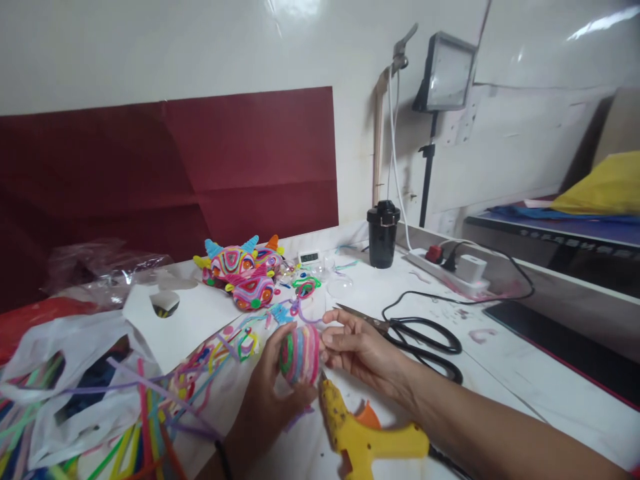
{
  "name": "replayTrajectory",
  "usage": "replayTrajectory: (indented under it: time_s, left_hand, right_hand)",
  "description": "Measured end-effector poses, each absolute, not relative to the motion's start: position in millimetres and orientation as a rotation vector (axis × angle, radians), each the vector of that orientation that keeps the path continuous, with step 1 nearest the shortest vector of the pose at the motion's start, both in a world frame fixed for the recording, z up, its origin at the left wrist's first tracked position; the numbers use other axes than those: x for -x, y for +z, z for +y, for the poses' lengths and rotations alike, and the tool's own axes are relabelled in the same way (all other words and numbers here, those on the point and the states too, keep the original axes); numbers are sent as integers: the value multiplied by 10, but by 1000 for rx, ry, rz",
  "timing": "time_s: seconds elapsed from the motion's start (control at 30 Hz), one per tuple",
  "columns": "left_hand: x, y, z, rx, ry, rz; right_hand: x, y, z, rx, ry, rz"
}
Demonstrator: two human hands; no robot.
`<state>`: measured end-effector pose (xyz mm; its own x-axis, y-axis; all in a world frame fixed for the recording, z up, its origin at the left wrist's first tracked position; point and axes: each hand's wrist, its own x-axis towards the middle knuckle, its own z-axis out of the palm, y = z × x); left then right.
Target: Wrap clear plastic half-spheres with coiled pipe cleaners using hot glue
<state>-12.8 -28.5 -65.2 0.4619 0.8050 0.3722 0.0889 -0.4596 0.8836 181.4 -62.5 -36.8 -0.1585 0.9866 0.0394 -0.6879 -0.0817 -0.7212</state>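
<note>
A rounded piece (301, 357) covered in rows of pink, blue, green and red pipe cleaner sits in my left hand (267, 383), gripped between thumb and fingers. At its right edge, my right hand (355, 348) pinches with thumb and forefinger. A purple pipe cleaner (306, 319) runs into that pinch, its end hidden by the fingers. Just below both hands lies a yellow glue gun (360, 433), nozzle pointing up toward the piece. Black-handled scissors (400, 330) rest on the table behind my right wrist.
Colourful pipe-cleaner animal heads (245, 270) stand at the back. Loose pipe cleaners (135, 447) and a white plastic bag (85, 400) crowd the left. Farther right are a black cup (383, 237), a power strip (450, 273) with cables and a dark flat slab (565, 347).
</note>
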Motion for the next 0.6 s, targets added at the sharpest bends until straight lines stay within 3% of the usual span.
replayTrajectory:
  time_s: [0.37, 0.6]
  left_hand:
    - [97, -660, -237, -1678, 1110, 826]
    - [90, -516, -407, -1649, 959, 710]
  right_hand:
    - [-1891, -259, -603, 864, 1430, -871]
    - [-2239, 2, -522, 1018, 1287, -998]
